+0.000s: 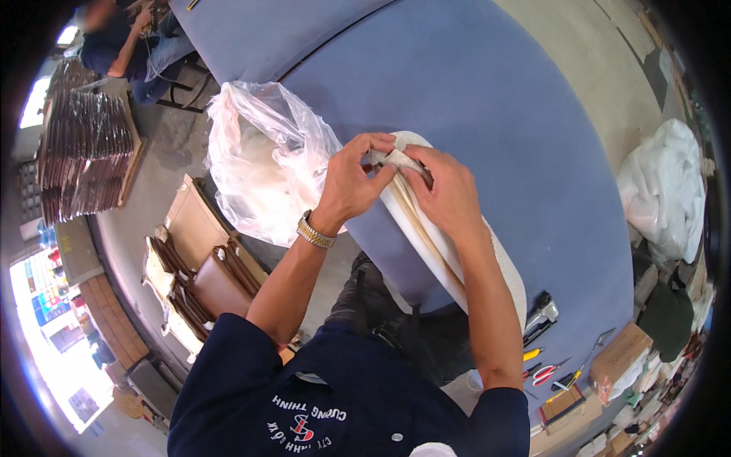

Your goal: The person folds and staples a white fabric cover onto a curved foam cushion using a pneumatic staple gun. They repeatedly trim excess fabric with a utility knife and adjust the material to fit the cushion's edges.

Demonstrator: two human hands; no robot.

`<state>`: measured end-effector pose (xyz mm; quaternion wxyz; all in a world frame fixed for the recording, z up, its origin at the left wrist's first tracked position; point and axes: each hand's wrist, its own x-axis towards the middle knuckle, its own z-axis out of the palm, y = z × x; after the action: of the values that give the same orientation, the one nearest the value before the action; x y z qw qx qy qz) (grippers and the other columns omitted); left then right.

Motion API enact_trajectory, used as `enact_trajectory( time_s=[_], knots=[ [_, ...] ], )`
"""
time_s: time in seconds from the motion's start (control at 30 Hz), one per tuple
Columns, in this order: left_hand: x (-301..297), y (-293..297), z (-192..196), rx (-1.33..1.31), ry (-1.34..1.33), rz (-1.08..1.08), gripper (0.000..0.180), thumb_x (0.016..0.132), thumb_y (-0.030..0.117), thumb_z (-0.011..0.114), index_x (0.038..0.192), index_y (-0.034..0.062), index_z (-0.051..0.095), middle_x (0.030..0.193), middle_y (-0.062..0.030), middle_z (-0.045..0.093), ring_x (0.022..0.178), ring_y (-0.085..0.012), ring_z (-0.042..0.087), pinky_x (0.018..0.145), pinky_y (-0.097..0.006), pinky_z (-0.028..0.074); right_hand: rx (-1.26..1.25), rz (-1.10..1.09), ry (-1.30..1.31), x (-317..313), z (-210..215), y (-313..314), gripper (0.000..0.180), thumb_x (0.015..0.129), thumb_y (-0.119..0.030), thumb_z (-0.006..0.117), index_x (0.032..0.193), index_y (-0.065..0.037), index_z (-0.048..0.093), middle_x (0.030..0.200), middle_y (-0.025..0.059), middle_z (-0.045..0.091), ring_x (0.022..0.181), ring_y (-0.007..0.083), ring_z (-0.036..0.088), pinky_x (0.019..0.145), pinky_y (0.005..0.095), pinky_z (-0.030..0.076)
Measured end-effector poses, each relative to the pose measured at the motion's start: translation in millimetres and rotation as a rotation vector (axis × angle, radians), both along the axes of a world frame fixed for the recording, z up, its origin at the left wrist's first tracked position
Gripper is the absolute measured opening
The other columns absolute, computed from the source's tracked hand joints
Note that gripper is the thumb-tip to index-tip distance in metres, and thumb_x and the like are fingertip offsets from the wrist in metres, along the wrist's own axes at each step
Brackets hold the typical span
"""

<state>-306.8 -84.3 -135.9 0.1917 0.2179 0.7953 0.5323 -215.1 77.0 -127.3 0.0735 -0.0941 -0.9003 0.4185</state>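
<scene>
A long, narrow padded panel with a cream cover (502,263) stands on its edge along the near side of a blue-topped table (548,175). A wooden strip (430,244) and white padding show along its upward side. At the panel's far end, my left hand (349,181) pinches the cover's folded fabric edge (400,158) between thumb and fingers. My right hand (445,190) grips the same fabric from the other side, thumb near the left thumb. The fingertips partly hide the fold. A metal-banded watch (315,231) circles my left wrist.
A clear plastic bag (270,152) with white contents is left of my hands. A staple gun (541,316), yellow-handled cutter (532,354) and red scissors (544,373) lie at the near right. A seated person (129,53) works at the far left. Brown padded pieces (221,282) stand below left.
</scene>
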Motion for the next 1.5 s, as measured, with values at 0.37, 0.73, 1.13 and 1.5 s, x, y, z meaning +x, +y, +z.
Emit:
enact_trajectory(
  time_s=[0.37, 0.73, 1.13, 1.5],
  knots=[
    [-28, 28, -6, -0.105, 0.150, -0.043, 0.016, 0.081, 0.006, 0.073, 0.095, 0.0008, 0.067, 0.112, -0.0069, 0.077, 0.071, -0.0099, 0.059, 0.064, -0.027, 0.051, -0.073, -0.066, -0.127, 7, 17, 14, 0.043, 0.089, -0.026, 0.070, 0.128, -0.009, 0.064, 0.112, 0.0177, 0.073, 0.102, 0.0409, 0.068, 0.085, 0.0504, 0.054],
    [-28, 15, 1, -0.135, 0.006, -0.135, 0.024, 0.084, 0.009, 0.072, 0.105, -0.0011, 0.065, 0.129, -0.0121, 0.071, 0.094, -0.0145, 0.070, 0.079, -0.028, 0.058, -0.059, -0.109, -0.069, 11, -6, 10, 0.025, 0.092, -0.025, 0.065, 0.111, -0.010, 0.069, 0.103, 0.0135, 0.074, 0.098, 0.0382, 0.069, 0.081, 0.0511, 0.054],
    [36, -114, -92, -0.068, -0.098, -0.150, 0.041, 0.086, -0.013, 0.064, 0.122, 0.0008, 0.053, 0.161, -0.0178, 0.043, 0.126, -0.0192, 0.061, 0.107, -0.034, 0.052, 0.181, 0.026, 0.082, 53, -80, -102, 0.030, 0.075, -0.015, 0.074, 0.105, -0.011, 0.069, 0.123, 0.0036, 0.065, 0.113, 0.0244, 0.060, 0.095, 0.0414, 0.048],
    [45, -115, -150, -0.064, 0.521, -0.094, 0.046, 0.081, 0.004, 0.072, 0.127, 0.0063, 0.069, 0.139, -0.0158, 0.063, 0.123, -0.0379, 0.061, 0.106, -0.044, 0.050, 0.472, 0.244, 0.224, 20, -127, -95, 0.041, 0.079, -0.024, 0.078, 0.115, -0.008, 0.066, 0.137, 0.0140, 0.063, 0.132, 0.0352, 0.055, 0.113, 0.0564, 0.037]
  ],
)
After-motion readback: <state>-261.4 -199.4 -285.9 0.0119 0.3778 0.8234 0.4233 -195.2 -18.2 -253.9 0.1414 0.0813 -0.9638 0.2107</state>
